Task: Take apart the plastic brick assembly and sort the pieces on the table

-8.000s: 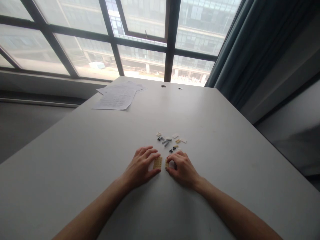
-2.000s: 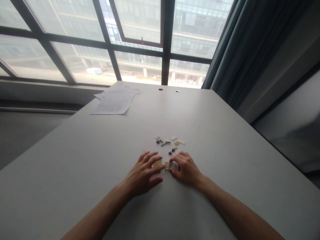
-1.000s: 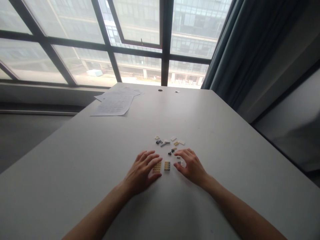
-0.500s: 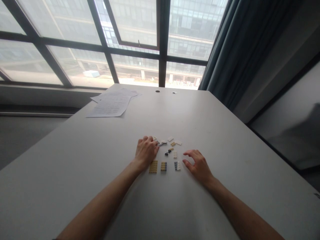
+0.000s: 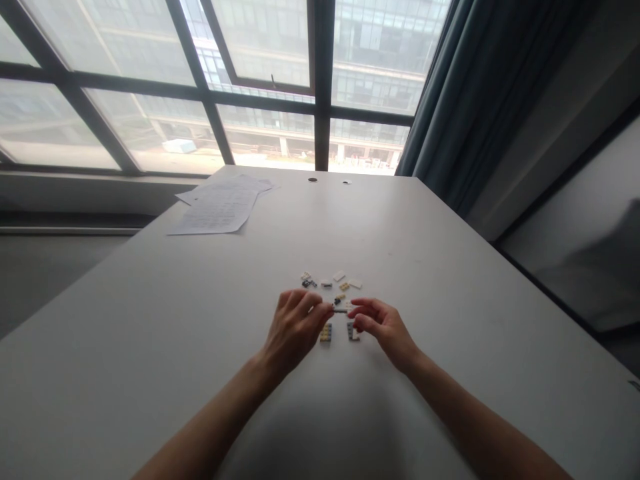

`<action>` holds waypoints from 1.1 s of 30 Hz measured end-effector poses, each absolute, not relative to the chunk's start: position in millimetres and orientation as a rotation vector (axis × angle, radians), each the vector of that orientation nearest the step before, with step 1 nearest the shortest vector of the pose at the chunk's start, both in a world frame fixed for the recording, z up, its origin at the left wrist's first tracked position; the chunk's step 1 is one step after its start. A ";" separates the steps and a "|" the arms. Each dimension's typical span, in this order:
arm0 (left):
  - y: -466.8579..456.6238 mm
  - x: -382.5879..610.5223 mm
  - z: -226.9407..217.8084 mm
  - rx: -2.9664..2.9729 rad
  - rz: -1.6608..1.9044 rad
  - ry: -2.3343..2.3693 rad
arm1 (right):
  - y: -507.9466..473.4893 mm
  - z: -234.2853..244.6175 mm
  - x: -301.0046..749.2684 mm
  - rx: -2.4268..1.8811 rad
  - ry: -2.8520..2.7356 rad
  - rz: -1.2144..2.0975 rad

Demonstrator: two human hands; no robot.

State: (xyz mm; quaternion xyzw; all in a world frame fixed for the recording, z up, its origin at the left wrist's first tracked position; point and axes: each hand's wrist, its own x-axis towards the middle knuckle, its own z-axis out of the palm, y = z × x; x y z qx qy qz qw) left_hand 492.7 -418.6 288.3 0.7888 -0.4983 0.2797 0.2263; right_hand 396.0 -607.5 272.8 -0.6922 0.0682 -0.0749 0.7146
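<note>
My left hand pinches one end of a thin grey toy building piece, which points right above the table. Facing it is my right hand, its thumb and fingers apart, close to the free end of that piece. Nearer to me lie a tan and blue-grey brick block and a grey and white brick block, the latter partly behind my right thumb. Just beyond the fingers sit small black and tan pieces. The tan plate is hidden by my left hand.
Several loose pieces lie farther out: dark pieces, a grey piece, a tan plate and white tiles. Paper sheets rest at the far left of the white table. Windows and a curtain stand behind.
My left hand has come back and right from the far pieces, now with the thin grey piece in its fingers. My right hand has shifted slightly left, towards it.
</note>
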 end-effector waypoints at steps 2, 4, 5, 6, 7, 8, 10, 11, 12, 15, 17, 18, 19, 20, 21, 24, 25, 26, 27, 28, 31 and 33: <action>-418.1 480.9 291.5 2.112 0.800 -1.457 | -598.8 276.9 394.3 -1.402 0.146 -0.104; -417.5 475.1 291.7 2.071 0.843 -1.506 | -592.9 277.9 392.0 -1.380 0.147 -0.113; -417.0 474.1 291.2 2.051 0.870 -1.513 | -591.1 277.4 390.9 -1.380 0.147 -0.128; -416.3 473.7 290.4 2.030 0.901 -1.511 | -590.0 276.5 390.0 -1.379 0.148 -0.146; -415.5 473.8 289.5 2.010 0.928 -1.502 | -589.4 275.5 389.4 -1.375 0.149 -0.157; -414.8 474.0 288.8 1.988 0.951 -1.488 | -589.2 274.6 388.9 -1.368 0.151 -0.158; -413.7 474.2 287.8 1.953 0.975 -1.454 | -588.7 273.8 388.5 -1.346 0.154 -0.140; -413.6 474.0 287.4 1.942 0.977 -1.432 | -588.3 274.1 388.5 -1.332 0.157 -0.124; -413.8 473.6 287.0 1.935 0.973 -1.405 | -587.6 274.9 388.4 -1.320 0.158 -0.109; -416.0 471.8 285.7 1.938 0.941 -1.316 | -585.1 278.2 388.3 -1.293 0.166 -0.093; -418.2 470.5 284.8 1.943 0.913 -1.279 | -583.6 279.2 388.1 -1.275 0.175 -0.093; -419.5 469.9 284.5 1.943 0.902 -1.265 | -583.1 278.9 388.0 -1.259 0.178 -0.084; -420.8 469.4 284.4 1.940 0.890 -1.253 | -582.8 278.0 387.9 -1.232 0.183 -0.066; -422.1 469.0 284.5 1.934 0.874 -1.241 | -582.5 276.8 387.9 -1.193 0.193 -0.041; -423.3 468.6 284.7 1.926 0.852 -1.235 | -582.4 275.3 387.8 -1.141 0.206 -0.011; -426.8 468.0 285.5 1.918 0.715 -1.266 | -582.8 271.2 387.7 -0.969 0.252 0.072; -427.7 467.8 285.5 1.921 0.662 -1.286 | -583.1 270.4 387.7 -0.927 0.262 0.095; -428.5 467.6 285.3 1.928 0.614 -1.300 | -583.4 270.0 387.6 -0.900 0.269 0.118; -429.2 467.2 284.9 1.935 0.576 -1.307 | -583.7 269.9 387.6 -0.888 0.272 0.136; -429.8 466.7 284.5 1.944 0.549 -1.302 | -583.9 270.1 387.5 -0.889 0.273 0.145; -431.9 464.3 283.7 1.971 0.533 -1.252 | -583.4 271.3 387.2 -0.939 0.268 0.114; -433.4 462.7 284.4 1.986 0.562 -1.220 | -582.2 271.6 387.3 -0.974 0.281 0.083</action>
